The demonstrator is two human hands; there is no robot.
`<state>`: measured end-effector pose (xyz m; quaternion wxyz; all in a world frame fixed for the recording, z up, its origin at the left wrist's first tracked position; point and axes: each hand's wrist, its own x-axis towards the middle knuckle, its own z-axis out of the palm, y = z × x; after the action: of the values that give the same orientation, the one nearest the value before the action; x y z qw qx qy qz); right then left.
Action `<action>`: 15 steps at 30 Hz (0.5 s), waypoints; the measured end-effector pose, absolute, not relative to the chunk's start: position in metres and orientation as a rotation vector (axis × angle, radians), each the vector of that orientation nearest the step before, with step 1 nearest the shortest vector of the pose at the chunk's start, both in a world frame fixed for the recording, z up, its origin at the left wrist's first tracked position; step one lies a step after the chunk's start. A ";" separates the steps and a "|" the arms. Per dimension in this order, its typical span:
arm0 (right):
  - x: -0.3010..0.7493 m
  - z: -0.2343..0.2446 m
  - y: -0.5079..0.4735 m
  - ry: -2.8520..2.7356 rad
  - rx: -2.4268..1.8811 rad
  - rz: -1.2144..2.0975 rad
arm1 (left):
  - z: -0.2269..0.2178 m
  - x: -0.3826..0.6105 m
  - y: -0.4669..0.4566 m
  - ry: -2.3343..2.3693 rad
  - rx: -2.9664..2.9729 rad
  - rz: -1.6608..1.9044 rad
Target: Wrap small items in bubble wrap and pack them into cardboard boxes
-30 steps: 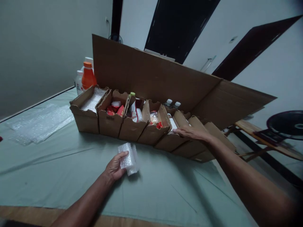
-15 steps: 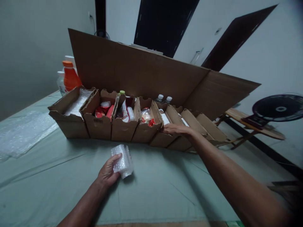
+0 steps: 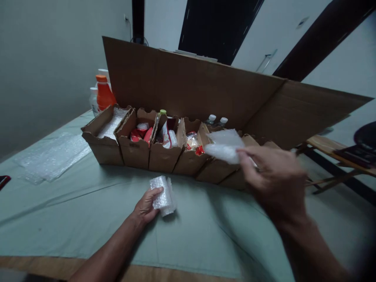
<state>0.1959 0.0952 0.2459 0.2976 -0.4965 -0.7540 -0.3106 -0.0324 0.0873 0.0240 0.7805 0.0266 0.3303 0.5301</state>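
Observation:
My left hand (image 3: 149, 204) is closed around a folded bundle of bubble wrap (image 3: 165, 196), just above the green cloth. Whether anything lies inside the wrap I cannot tell. On the right, my right hand (image 3: 272, 172) pinches a translucent white plastic piece (image 3: 225, 145), a bag or a sheet, blurred by motion. It hangs over the right-hand part of a row of cardboard bins and hides some of them. A cardboard bin (image 3: 189, 166) with clear and red packets stands just left of that piece.
Flat bubble wrap sheets (image 3: 57, 156) lie at the left. Behind the bins rises a tall cardboard panel (image 3: 194, 84). An orange bottle (image 3: 105, 95) stands at the back left, clear bottles (image 3: 212, 118) behind the bins. A wooden stand (image 3: 331, 150) is at the right.
My right hand has come up out of a bin toward me with the white plastic piece in it. My left hand still holds the bubble wrap. The view has shifted.

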 end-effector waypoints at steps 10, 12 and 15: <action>0.094 0.090 0.043 -2.530 -0.625 -0.311 | 0.035 -0.044 0.082 0.512 0.071 1.034; 0.102 0.103 0.043 -2.557 -0.617 -0.180 | 0.029 -0.042 0.085 0.559 0.048 1.007; 0.125 0.150 0.065 -2.428 -0.783 -0.168 | 0.025 -0.036 0.088 0.593 0.033 1.064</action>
<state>0.1253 0.0651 0.1498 0.2883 -0.2933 -0.9093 -0.0628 -0.0358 0.0877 0.0248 0.8202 0.0154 0.2784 0.4995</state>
